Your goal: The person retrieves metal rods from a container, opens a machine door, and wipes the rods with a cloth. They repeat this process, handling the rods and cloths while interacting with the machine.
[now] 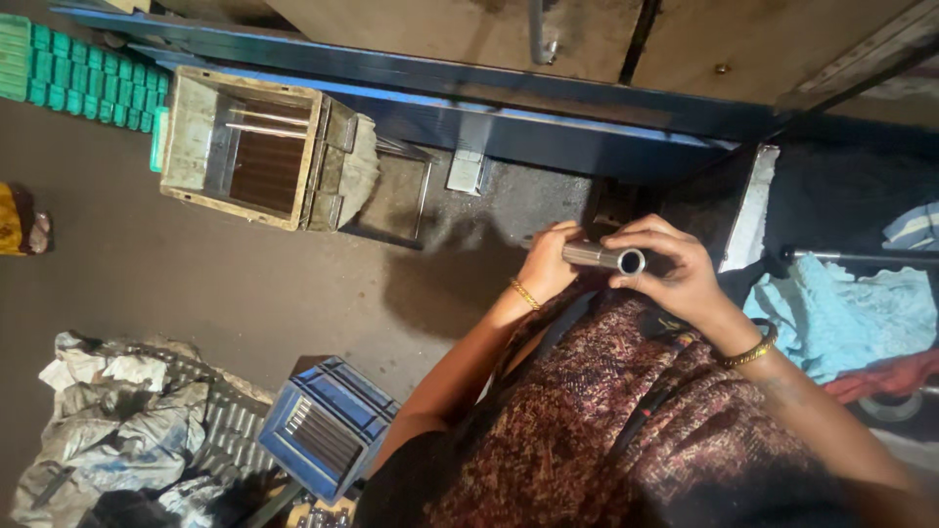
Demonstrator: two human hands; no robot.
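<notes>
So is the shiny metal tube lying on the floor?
No, both hands, left hand and right hand, hold the metal tube up.

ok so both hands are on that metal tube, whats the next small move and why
Probably turn the metal tube a little between the fingers. The left hand grips its far end and the right hand pinches the open end, which faces the camera, so a small roll would show the rest of its surface.

Short grey metal tube (pixel 599 256) held between left hand (pixel 548 262) and right hand (pixel 675 272) above the lap, open grey metal box (pixel 245 147) on the floor (pixel 176 284) far left, blue plastic crate of rods (pixel 328 425) lower left, crumpled grey sheeting (pixel 117 420) left of it, pale blue cloth (pixel 841 313) at right.
</notes>
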